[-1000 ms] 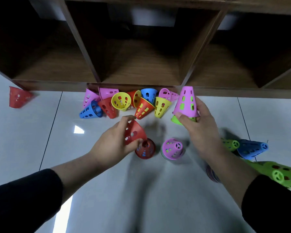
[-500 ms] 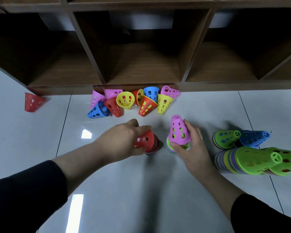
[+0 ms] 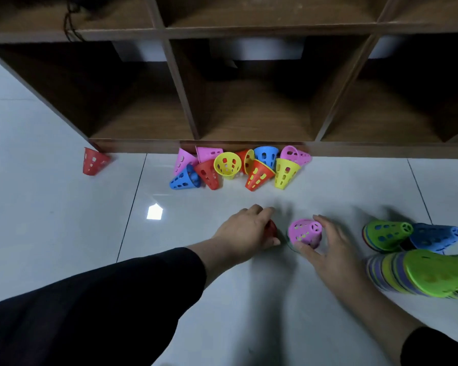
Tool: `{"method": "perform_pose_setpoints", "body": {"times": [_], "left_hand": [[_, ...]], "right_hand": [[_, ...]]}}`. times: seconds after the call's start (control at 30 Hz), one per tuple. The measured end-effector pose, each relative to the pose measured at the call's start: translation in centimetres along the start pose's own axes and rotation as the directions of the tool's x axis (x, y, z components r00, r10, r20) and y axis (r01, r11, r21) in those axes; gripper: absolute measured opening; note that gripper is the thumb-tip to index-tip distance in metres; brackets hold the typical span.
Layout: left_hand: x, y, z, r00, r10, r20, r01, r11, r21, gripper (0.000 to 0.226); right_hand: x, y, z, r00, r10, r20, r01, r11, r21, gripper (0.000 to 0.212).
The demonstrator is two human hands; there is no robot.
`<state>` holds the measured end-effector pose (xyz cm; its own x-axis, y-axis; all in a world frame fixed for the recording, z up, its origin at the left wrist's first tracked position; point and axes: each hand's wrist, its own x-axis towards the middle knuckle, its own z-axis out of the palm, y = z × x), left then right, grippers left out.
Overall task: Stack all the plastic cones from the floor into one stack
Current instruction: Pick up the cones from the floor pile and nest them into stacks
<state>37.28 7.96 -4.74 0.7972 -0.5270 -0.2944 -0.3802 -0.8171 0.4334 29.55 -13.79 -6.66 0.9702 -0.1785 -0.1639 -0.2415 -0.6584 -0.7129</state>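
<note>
Now left hand (image 3: 245, 231) is cupping a red cone (image 3: 271, 229), just left of the upright pink cone (image 3: 305, 231) the right hand (image 3: 328, 249) is pinching.

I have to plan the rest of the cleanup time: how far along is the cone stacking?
Partly done. Stacks lie on their sides at the right: a long one, one with a green top, one with a blue top. In hand: the left hand covers a red cone; the right hand holds a pink-topped stack. Left: the pile by the shelf and a lone red cone.
</note>
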Motion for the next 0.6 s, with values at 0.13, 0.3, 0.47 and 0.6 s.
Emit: {"method": "perform_pose_setpoints", "body": {"times": [0.13, 0.3, 0.47, 0.6], "left_hand": [[-2.6, -1.5, -1.5, 0.996, -0.050, -0.068, 0.051, 0.999, 0.016, 0.062], [-6.7, -6.6, -4.5, 0.959, -0.163, -0.232, 0.187, 0.979, 0.086, 0.051], [-9.9, -16.1, -7.6, 0.837, -0.415, -0.357, 0.455, 0.890, 0.032, 0.049], [-11.1, -24.2, -9.7, 0.715, -0.536, -0.449, 0.601, 0.799, 0.003, 0.050]], "right_hand": [[0.2, -3.3, -1.9, 0.996, -0.089, 0.031, 0.091, 0.994, -0.066, 0.055], [1.7, -10.5, -1.8, 0.973, -0.203, 0.108, 0.220, 0.959, -0.179, 0.042], [3.7, -17.3, 2.1, 0.941, -0.164, 0.295, 0.239, 0.941, -0.239, 0.041], [6.1, -20.8, 7.1, 0.869, -0.206, 0.449, 0.342, 0.907, -0.246, 0.043]]}}
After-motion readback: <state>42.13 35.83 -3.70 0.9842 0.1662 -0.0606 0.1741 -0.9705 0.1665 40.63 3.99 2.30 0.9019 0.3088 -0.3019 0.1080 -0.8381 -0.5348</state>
